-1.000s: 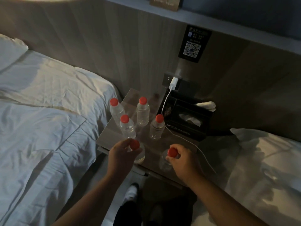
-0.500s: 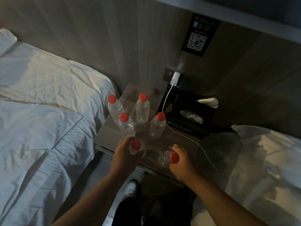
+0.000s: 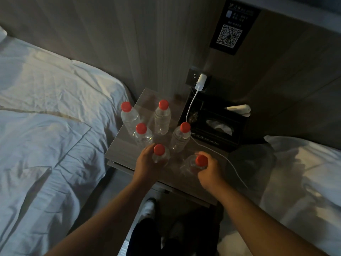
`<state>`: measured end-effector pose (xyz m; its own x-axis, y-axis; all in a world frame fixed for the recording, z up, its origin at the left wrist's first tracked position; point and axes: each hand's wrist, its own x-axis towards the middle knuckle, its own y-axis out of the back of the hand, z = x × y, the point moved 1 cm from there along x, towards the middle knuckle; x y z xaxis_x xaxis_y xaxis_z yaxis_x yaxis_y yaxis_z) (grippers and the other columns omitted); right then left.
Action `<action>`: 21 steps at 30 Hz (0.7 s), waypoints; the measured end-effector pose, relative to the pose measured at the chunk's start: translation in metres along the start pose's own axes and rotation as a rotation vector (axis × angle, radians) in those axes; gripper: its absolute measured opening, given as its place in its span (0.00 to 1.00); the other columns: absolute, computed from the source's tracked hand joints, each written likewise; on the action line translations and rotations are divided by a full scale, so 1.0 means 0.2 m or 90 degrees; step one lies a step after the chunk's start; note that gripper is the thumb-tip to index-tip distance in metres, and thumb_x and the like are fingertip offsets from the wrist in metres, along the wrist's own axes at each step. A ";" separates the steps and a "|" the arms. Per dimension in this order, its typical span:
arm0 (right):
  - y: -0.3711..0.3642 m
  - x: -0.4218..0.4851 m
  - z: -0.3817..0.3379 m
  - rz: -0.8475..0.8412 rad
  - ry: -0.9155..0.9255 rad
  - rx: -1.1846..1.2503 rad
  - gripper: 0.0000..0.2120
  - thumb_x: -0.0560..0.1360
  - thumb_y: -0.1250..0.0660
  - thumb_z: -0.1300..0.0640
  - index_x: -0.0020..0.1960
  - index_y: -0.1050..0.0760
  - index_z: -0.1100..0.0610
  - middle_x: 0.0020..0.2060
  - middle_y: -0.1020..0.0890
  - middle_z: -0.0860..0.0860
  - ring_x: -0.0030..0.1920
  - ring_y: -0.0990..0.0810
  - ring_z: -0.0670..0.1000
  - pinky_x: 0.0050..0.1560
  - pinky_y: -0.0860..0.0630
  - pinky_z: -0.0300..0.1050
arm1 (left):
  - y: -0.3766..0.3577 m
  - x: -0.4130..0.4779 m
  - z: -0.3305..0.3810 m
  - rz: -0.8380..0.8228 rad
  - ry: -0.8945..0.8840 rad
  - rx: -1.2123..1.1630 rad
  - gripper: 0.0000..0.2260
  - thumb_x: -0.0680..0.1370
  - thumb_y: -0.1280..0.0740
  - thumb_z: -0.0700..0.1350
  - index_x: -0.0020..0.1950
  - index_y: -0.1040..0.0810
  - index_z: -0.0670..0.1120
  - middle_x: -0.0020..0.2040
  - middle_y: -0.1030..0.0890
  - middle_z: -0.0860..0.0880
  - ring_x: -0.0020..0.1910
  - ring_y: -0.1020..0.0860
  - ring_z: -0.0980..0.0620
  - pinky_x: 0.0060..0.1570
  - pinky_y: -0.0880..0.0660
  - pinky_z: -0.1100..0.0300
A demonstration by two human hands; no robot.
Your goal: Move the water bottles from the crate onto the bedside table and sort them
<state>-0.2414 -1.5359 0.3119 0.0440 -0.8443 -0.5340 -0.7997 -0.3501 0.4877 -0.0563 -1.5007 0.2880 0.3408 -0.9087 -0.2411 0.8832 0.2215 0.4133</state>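
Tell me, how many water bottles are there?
6: four free bottles standing on the table, a fifth bottle in the left hand, a sixth bottle in the right hand. None looks hidden.

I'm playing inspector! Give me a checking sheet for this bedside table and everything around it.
Surface: bedside table, wood-look top, dimly lit.
Job's things: six red-capped bottles on it; standing free are back-left bottle, back-right bottle, middle-left bottle, middle-right bottle; crate not in view.
Clutter: black tissue box at the back right.
Hands: left hand grips near-left bottle; right hand grips near-right bottle.
Cables: white charger in the wall socket; its cable trails across the table's right side.
Surroundings: left bed and right bed, white sheets; QR-code sign on the wall.
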 end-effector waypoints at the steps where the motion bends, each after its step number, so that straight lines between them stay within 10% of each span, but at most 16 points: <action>1: 0.00 0.01 -0.01 0.000 -0.005 0.002 0.28 0.71 0.39 0.77 0.68 0.31 0.59 0.61 0.26 0.53 0.63 0.28 0.50 0.58 0.33 0.37 | 0.00 0.01 0.00 -0.001 -0.004 0.003 0.19 0.69 0.25 0.38 0.55 0.24 0.52 0.48 0.25 0.61 0.45 0.29 0.69 0.43 0.35 0.75; 15: 0.16 -0.17 -0.17 0.053 0.060 0.104 0.22 0.76 0.33 0.56 0.68 0.32 0.52 0.65 0.29 0.49 0.63 0.32 0.46 0.59 0.34 0.43 | 0.16 -0.05 0.21 -0.016 -0.018 0.029 0.18 0.72 0.27 0.51 0.60 0.26 0.59 0.56 0.22 0.53 0.54 0.22 0.52 0.51 0.21 0.51; 21: 0.45 -0.53 -0.32 0.046 0.133 0.202 0.16 0.68 0.36 0.43 0.55 0.27 0.41 0.60 0.23 0.45 0.62 0.26 0.45 0.63 0.28 0.48 | 0.38 -0.25 0.59 -0.044 -0.067 -0.071 0.15 0.73 0.26 0.40 0.40 0.19 0.62 0.40 0.15 0.55 0.40 0.18 0.64 0.38 0.25 0.70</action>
<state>-0.2792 -1.5047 0.4562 0.0757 -0.9381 -0.3380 -0.9492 -0.1716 0.2636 -0.0433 -1.4801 0.4353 0.2478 -0.9538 -0.1697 0.9357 0.1902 0.2971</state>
